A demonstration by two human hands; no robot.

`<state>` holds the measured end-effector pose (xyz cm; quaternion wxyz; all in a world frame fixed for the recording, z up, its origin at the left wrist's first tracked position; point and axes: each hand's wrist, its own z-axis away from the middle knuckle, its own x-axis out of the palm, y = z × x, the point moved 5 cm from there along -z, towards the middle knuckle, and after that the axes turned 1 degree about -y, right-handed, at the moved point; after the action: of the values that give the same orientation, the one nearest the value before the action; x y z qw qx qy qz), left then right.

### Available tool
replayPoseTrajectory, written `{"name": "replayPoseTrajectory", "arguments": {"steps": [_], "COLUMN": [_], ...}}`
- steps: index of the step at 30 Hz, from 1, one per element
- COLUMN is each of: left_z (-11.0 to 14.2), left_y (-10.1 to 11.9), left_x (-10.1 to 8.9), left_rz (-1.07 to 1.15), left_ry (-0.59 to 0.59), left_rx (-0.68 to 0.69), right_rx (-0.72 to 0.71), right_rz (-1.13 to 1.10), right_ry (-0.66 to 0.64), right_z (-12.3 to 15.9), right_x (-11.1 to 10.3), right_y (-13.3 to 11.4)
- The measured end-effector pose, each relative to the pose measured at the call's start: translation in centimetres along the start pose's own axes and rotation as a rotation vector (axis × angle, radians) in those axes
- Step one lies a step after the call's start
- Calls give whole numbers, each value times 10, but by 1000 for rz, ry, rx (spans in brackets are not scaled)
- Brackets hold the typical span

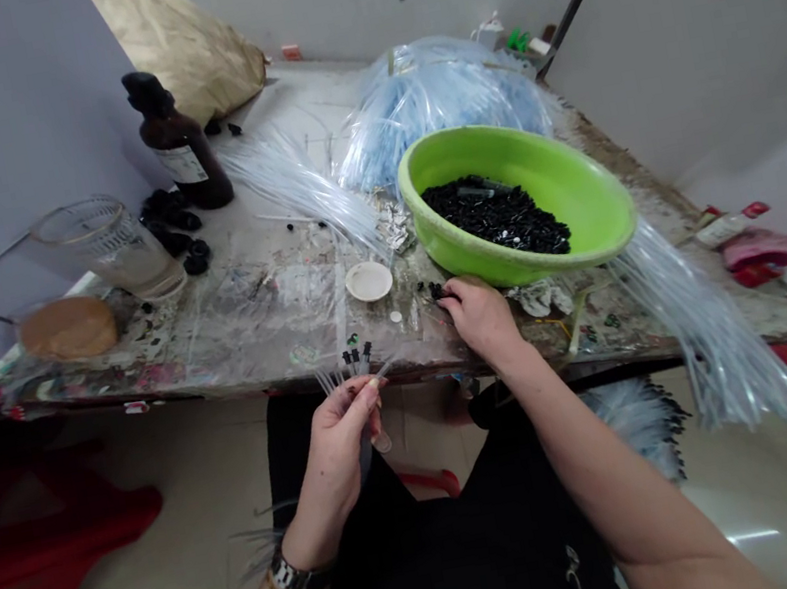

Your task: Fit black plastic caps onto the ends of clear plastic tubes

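Note:
My left hand (347, 429) is closed around a few thin clear tubes (328, 379) at the table's front edge. Small black caps (356, 354) sit on the ends of some of them; other ends are bare. The fingers of my right hand (483, 317) pinch together at small black caps (437, 291) lying on the table, beside the green basin (614, 210). Many more black pieces (493, 216) fill the bottom of that basin. Between my hands and a little behind them stands a small white dish (368, 282), with a white disc (395, 316) near it.
A brown bottle (188, 163), a glass beaker (119, 251) and a round brown lid-like piece (67, 329) stand at left. Clear tube bundles (306, 188) lie at the back, with a big bundle (440, 88) behind the basin. Another bundle (712, 330) hangs over the right edge. A red stool (51, 558) is below left.

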<state>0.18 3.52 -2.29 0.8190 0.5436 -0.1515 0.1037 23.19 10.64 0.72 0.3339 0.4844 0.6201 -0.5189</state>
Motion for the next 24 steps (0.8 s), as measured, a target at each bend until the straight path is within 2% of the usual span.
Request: {"name": "replayPoseTrajectory", "arguments": {"steps": [10, 18, 24], "left_z": [-4, -4, -4], "left_y": [-4, -3, -1], "left_x": [-1, -3, -3], "left_rz": [-20, -25, -15], "left_ry": [2, -13, 6], "left_rx": [-6, -23, -33], "right_rx": [34, 175, 220], "right_rz": [-470, -889, -1038], "right_ry": [63, -9, -75], "right_z": [12, 7, -1], "right_x": [-12, -7, -8], "right_y": [1, -5, -17]}}
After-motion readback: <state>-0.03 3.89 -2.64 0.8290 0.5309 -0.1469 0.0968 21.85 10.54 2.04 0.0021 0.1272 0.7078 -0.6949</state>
